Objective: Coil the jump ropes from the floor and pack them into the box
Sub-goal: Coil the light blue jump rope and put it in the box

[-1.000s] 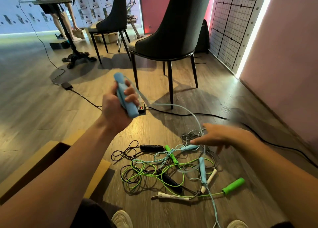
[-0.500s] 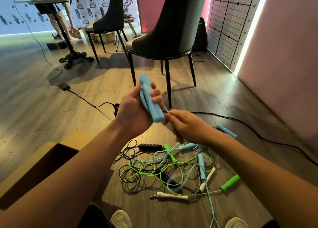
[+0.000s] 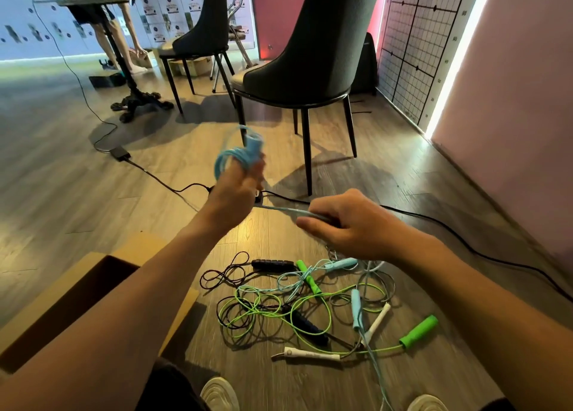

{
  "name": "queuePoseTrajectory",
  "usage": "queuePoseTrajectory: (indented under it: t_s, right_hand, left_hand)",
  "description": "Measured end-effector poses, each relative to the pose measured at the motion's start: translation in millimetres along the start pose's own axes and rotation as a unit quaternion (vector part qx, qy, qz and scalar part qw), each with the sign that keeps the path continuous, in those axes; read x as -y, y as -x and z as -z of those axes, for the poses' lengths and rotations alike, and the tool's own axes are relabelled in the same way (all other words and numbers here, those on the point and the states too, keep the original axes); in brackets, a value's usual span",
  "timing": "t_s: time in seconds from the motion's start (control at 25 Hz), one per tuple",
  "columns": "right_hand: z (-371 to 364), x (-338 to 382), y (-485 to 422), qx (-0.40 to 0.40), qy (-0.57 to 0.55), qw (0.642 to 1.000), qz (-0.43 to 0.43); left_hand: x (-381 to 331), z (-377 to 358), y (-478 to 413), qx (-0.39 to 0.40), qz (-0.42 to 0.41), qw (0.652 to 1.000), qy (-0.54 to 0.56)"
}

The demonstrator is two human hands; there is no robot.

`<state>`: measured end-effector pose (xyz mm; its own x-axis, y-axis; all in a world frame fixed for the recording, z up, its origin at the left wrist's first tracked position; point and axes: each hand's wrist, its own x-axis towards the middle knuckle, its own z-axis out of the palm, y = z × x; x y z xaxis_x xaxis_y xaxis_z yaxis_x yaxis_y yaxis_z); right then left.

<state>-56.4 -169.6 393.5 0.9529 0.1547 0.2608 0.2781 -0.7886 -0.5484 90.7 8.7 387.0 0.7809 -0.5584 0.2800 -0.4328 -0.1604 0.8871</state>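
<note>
Over the last half second I saw the winding begin. Before, the left hand [image 3: 238, 190] held the blue handles [image 3: 255, 145] bare and upright, with the right hand [image 3: 350, 224] pinching the cord just under them. Now several blurred loops of light blue rope [image 3: 228, 159] lay round the handles and the left fingers, which gripped the bundle firmly. The right hand had drawn off towards 4 o'clock of the left. Its fingers were curled round the free strand [image 3: 288, 211], which ran taut between the two hands.

I judged the first rope to be partly coiled, with its tail running down into the tangle on the floor [image 3: 294, 305] at 6 o'clock. Green, black and white ropes lay knotted together there, a green handle [image 3: 418, 331] out at 4 o'clock and a white one [image 3: 310, 354] nearest the shoes. The box [image 3: 93, 286] stood open at 8 o'clock, and I could see nothing packed in the part that showed. The tail might snag on the green cord as it came up.
</note>
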Motion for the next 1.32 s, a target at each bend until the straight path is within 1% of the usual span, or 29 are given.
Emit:
queuePoseTrajectory:
  t_s: [0.04,0.08,0.12,0.16,0.2,0.28,0.36,0.44,0.52,0.56,0.6,0.68,0.72,0.76,0.8,0.88,0.92,1.0,1.04,1.08,1.12,1.16,1.2,1.24,1.28,1.32]
  right_hand:
    - [2,-1,0,-0.045,0.013,0.999,0.028]
    - [3,-3,1,-0.094,0.031,0.994,0.045]
    - [5,-5,1,-0.144,0.051,0.987,0.050]
    - [8,-8,2,-0.186,0.067,0.979,0.045]
    - [10,-12,2,-0.218,0.072,0.973,0.032]
    - [13,-18,5,-0.254,0.066,0.965,-0.006]
    - [14,-23,7,-0.258,0.071,0.962,-0.051]
    - [13,-25,5,-0.246,0.071,0.963,-0.085]
    - [6,-20,3,-0.212,0.037,0.971,-0.099]
    - [1,-18,2,-0.184,0.009,0.977,-0.105]
    - [-6,-13,1,-0.146,-0.019,0.983,-0.113]
    - [-21,-6,1,-0.045,-0.053,0.988,-0.136]
    - [-27,-3,1,0.005,-0.049,0.989,-0.142]
    - [-32,-1,1,0.048,-0.039,0.987,-0.145]
    - [-35,2,0,0.075,-0.025,0.986,-0.150]
    - [-34,4,-2,0.088,0.010,0.979,-0.182]
    - [-32,4,-3,0.096,0.029,0.972,-0.213]
    - [-29,0,-3,0.140,0.049,0.948,-0.281]
    - [-28,-1,-2,0.161,0.046,0.941,-0.294]
    - [-27,-2,-2,0.168,0.035,0.943,-0.284]
    - [-26,-1,-2,0.155,0.021,0.955,-0.253]
    - [-25,-1,-3,0.114,0.013,0.971,-0.208]
    - [-23,1,-5,0.048,0.023,0.987,-0.152]
    - [-20,2,-7,-0.026,0.050,0.994,-0.095]
    - [-16,2,-7,-0.090,0.084,0.991,-0.045]
    - [-12,2,-7,-0.136,0.118,0.984,-0.008]
  left_hand:
    - [0,-4,4,0.074,0.013,0.995,-0.066]
    - [-1,-10,8,0.145,0.031,0.984,-0.100]
    - [-3,-16,12,0.202,0.046,0.974,-0.096]
    - [-5,-21,14,0.241,0.058,0.966,-0.076]
    - [-8,-25,15,0.266,0.071,0.960,-0.049]
    - [-17,-32,15,0.296,0.113,0.948,0.018]
    - [-27,-36,15,0.313,0.141,0.934,0.102]
    - [-33,-37,17,0.323,0.152,0.910,0.209]
    - [-39,-39,21,0.307,0.162,0.872,0.345]
    - [-43,-41,22,0.281,0.153,0.852,0.415]
    - [-46,-41,21,0.242,0.131,0.832,0.482]
    - [-48,-36,14,0.138,0.068,0.792,0.591]
    - [-47,-29,9,0.083,0.044,0.774,0.626]
    - [-43,-20,4,0.033,0.028,0.763,0.644]
    - [-37,-11,-1,-0.013,0.023,0.763,0.646]
    - [-24,3,-7,-0.101,0.041,0.784,0.611]
    - [-18,7,-10,-0.142,0.051,0.795,0.587]
    - [-10,13,-14,-0.218,0.060,0.807,0.545]
    - [-7,17,-16,-0.247,0.060,0.811,0.527]
    - [-5,20,-18,-0.262,0.055,0.823,0.500]
    - [-2,23,-18,-0.265,0.042,0.851,0.452]
    - [-1,24,-17,-0.249,0.025,0.894,0.370]
    - [1,25,-15,-0.212,0.012,0.944,0.253]
    - [2,22,-12,-0.150,0.013,0.983,0.103]
    - [3,17,-8,-0.062,0.028,0.996,-0.048]
    - [3,10,-5,0.037,0.049,0.986,-0.156]
